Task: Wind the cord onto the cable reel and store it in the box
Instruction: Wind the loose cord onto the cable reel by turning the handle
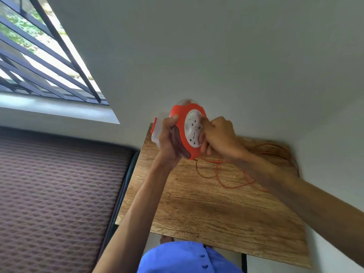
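Note:
An orange cable reel (pixel 182 115) with a white socket face (pixel 194 129) is held up above the wooden table (pixel 206 209). My left hand (pixel 169 138) grips the reel's body from the left. My right hand (pixel 218 136) is closed on the white face's right side, fingers on its centre part. The thin orange cord (pixel 222 178) hangs from the reel's bottom and lies in loose loops on the table toward the far right. A clear plastic box (pixel 157 131) with an orange clip stands behind my left hand, mostly hidden.
The table stands against a white wall. A bed with a brown patterned mattress (pixel 59 190) lies along the table's left side. A barred window (pixel 39 56) is at the upper left. My blue shirt (pixel 187 259) shows at the bottom.

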`<state>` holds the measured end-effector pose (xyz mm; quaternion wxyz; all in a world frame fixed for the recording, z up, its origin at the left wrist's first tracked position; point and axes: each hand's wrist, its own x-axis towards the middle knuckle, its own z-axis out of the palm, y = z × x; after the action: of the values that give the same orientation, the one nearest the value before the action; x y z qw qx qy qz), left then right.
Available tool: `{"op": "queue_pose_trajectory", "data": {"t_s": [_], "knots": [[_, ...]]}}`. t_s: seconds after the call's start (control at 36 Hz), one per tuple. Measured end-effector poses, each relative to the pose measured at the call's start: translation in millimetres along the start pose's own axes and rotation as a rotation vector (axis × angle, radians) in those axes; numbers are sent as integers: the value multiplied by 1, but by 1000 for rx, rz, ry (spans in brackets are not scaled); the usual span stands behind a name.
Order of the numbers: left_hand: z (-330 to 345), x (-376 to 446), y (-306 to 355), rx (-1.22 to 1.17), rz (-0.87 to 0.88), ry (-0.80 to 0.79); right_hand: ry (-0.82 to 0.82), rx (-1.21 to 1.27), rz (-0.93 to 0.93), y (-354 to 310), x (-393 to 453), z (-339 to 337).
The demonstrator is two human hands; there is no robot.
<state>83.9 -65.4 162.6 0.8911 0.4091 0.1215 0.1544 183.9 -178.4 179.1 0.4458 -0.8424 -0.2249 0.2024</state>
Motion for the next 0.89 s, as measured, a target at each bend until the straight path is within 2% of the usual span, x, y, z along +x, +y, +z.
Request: {"op": "queue_pose_trajectory", "data": {"t_s": [0.06, 0.11, 0.17, 0.22, 0.25, 0.31, 0.33, 0.39, 0.5, 0.58, 0.67, 0.69, 0.75, 0.83, 0.89], "knots": [[-5, -2, -2, -4, 1, -4, -131, 28, 70, -1, -1, -3], [-8, -3, -5, -7, 8, -15, -157, -105, -21, -4, 3, -6], [-5, -5, -8, -17, -30, -29, -24, -403, -228, -5, 6, -10], [-5, -4, -7, -43, -59, -3, 183, -680, -543, -2, 6, -14], [-7, -2, -5, -51, -40, 6, 230, -773, -729, 0, 4, -18], [-13, 1, -1, -52, -1, 17, 153, -872, -1058, 8, 3, -25], [-16, 1, 0, -54, 2, 16, 62, -891, -1151, 14, 5, -28], [-20, 2, 3, -62, -3, -3, -22, -917, -1205, 16, 7, -33], [-20, 4, 5, -55, -25, -51, -39, -1022, -1155, 7, 8, -37], [-15, 1, 4, -94, -98, -44, -67, -998, -1167, 1, 11, -39], [-12, 6, 1, -72, -101, -67, 0, -951, -1110, 0, 11, -37], [-10, 8, 1, -61, -70, -83, 48, -858, -1023, -1, 10, -33], [-1, 11, 1, -51, -15, -129, 135, -547, -720, -9, 6, -24], [10, 15, 4, -44, 46, -101, 175, -59, -211, -21, 7, -6], [11, 16, 3, -29, 68, -86, 180, 142, 17, -23, 11, -3]]}}
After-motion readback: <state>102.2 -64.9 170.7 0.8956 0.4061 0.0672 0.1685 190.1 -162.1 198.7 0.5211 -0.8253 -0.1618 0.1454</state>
